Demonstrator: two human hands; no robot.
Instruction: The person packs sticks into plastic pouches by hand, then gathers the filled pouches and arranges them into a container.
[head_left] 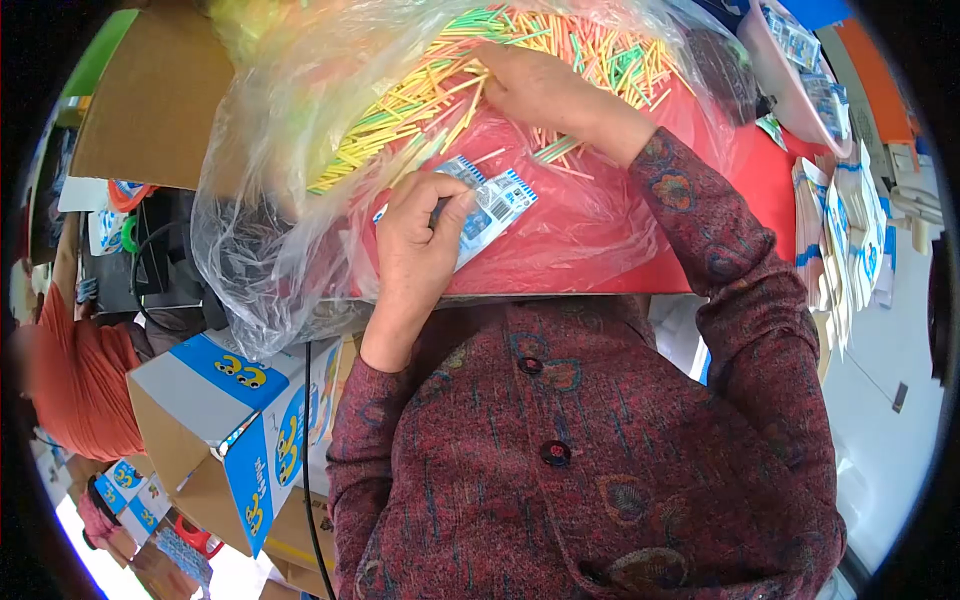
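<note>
My left hand (422,232) is closed, thumb against fingers, on a small blue and white packet (495,210) with a barcode, over the red surface (600,225). Up and to the right, my right hand (530,88) reaches into a loose pile of thin coloured sticks (400,118), yellow, green and pink. Its fingertips are among the sticks, and what they hold, if anything, is hidden. The sticks lie in a large clear plastic bag (265,230) spread over the red surface.
A pink-rimmed basin (785,75) with blue packets stands at the upper right, above stacked flat packaging (840,235). A cardboard flap (150,100) rises at the upper left. Below it are a blue and white printed box (225,400) and a person in orange (85,390).
</note>
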